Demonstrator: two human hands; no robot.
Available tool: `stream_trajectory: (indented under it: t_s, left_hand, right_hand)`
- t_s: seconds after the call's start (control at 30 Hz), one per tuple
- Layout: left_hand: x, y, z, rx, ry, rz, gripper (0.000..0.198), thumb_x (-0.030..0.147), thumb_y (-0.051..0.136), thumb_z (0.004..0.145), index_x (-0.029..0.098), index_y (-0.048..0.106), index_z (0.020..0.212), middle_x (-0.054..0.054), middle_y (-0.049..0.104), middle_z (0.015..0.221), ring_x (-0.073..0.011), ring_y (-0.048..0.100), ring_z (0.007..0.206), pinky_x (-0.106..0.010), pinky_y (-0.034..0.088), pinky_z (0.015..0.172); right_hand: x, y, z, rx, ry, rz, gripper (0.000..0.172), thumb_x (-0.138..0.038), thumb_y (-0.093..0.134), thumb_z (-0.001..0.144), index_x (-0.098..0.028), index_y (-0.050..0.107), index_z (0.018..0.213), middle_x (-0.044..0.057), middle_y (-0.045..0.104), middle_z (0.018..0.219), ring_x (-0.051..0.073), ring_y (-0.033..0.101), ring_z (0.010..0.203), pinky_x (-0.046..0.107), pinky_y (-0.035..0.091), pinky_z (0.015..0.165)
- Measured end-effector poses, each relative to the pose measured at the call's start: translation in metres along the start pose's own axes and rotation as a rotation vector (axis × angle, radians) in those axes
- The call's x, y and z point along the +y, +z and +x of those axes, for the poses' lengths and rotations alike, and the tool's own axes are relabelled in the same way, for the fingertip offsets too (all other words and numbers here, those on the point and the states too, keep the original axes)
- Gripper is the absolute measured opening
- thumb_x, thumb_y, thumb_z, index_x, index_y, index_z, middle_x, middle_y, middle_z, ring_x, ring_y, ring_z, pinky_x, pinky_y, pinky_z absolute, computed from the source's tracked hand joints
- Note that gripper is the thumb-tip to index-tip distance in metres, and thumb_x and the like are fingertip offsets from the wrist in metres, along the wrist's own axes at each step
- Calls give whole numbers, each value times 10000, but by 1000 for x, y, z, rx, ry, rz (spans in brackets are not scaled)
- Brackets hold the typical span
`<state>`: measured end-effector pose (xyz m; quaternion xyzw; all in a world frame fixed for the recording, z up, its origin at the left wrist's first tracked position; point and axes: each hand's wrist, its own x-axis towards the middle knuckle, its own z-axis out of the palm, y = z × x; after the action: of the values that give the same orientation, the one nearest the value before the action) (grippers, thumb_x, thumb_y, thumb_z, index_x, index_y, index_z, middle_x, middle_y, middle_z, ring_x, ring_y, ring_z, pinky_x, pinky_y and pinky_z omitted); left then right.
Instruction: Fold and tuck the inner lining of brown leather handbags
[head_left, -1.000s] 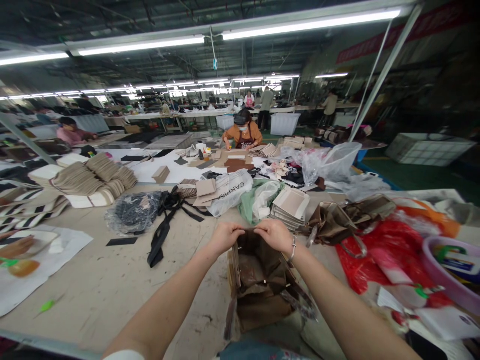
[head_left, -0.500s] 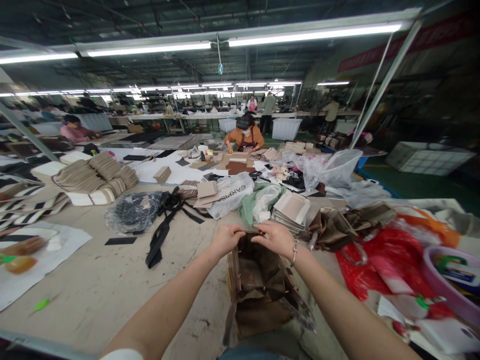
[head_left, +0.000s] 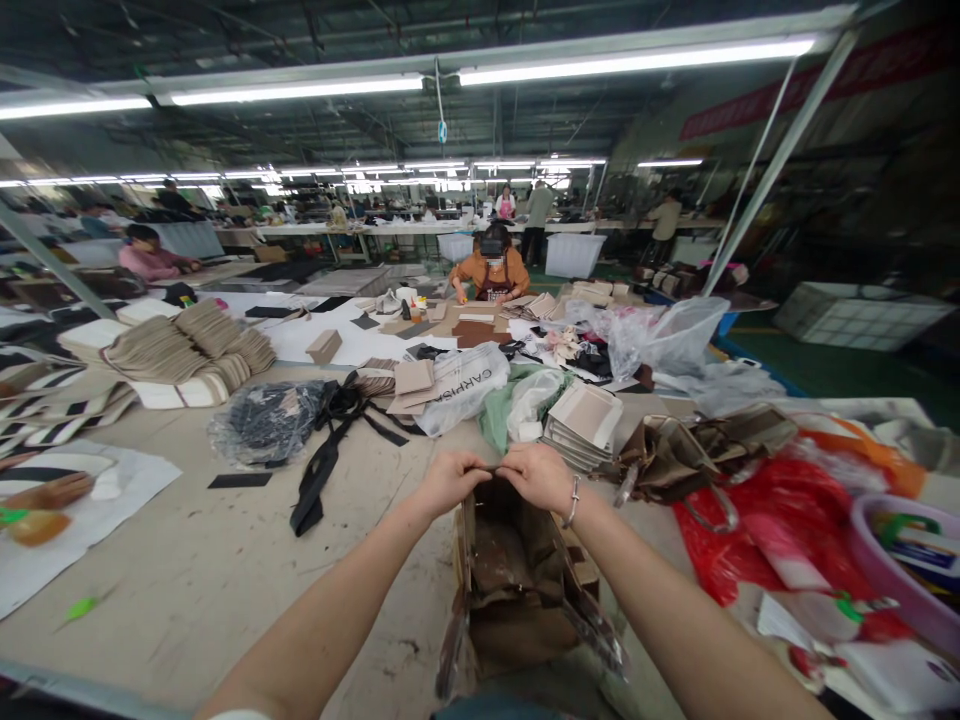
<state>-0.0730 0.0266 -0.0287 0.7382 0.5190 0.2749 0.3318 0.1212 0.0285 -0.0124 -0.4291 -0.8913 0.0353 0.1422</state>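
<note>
A brown bag (head_left: 517, 630) stands in front of me with its mouth facing up and its dark lining showing. Clear plastic wrap hangs at its sides. My left hand (head_left: 454, 480) pinches the far rim of the bag between thumb and fingers. Right beside it, my right hand (head_left: 536, 475), with a bracelet on the wrist, grips the same rim. Both hands are closed, and their thumbs nearly meet at the middle of the edge.
A stack of beige panels (head_left: 583, 425) lies just beyond my hands. More brown bags (head_left: 675, 455), a red plastic bag (head_left: 765, 520) and a purple basin (head_left: 900, 590) crowd the right. Black straps (head_left: 322, 480) lie left. A co-worker's hand (head_left: 56, 492) is at far left.
My right hand has moved slightly left, and its raised fingers have closed down on the bag's rim. My left hand keeps its pinch.
</note>
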Motion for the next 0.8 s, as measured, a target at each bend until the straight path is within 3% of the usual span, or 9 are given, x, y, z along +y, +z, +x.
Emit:
stream_trajectory:
  t_s: [0.13, 0.17, 0.3, 0.57, 0.8]
  left_hand:
    - [3, -4, 2, -72, -2, 18, 539, 293, 704, 660, 205, 586, 1179, 37, 690, 742, -133, 606, 678, -209, 450, 636]
    - [5, -4, 3, -81, 18, 46, 532, 304, 705, 662, 217, 590, 1174, 32, 700, 777, -138, 615, 705, -213, 455, 659]
    - [13, -1, 4, -58, 91, 143, 191, 263, 581, 776, 247, 709, 917, 9, 723, 881, -149, 634, 791, -224, 453, 732]
    - [12, 10, 2, -2, 138, 217, 218, 215, 499, 810, 203, 707, 746, -31, 708, 720, -166, 629, 673, -244, 427, 617]
    - [12, 11, 0, 6, 79, 198, 213, 221, 492, 798, 208, 701, 758, -22, 712, 734, -164, 633, 698, -249, 442, 645]
  right_hand:
    - [3, 1, 1, -11, 10, 13, 291, -325, 475, 902, -186, 664, 728, 25, 606, 739, 129, 535, 713, 246, 336, 637]
    - [4, 1, 1, -14, 17, 15, 289, -324, 476, 901, -184, 666, 736, 29, 607, 741, 133, 536, 722, 245, 341, 645]
    - [3, 1, 1, -23, 24, 15, 270, -303, 475, 899, -181, 667, 753, 34, 613, 748, 139, 546, 751, 238, 355, 654]
    - [9, 9, -6, 30, 75, 58, 327, -371, 470, 905, -194, 665, 711, 19, 626, 737, 131, 582, 727, 222, 375, 630]
    - [11, -1, -16, 17, 69, 174, 316, -316, 414, 914, -217, 692, 799, 20, 665, 751, 142, 596, 738, 229, 386, 650]
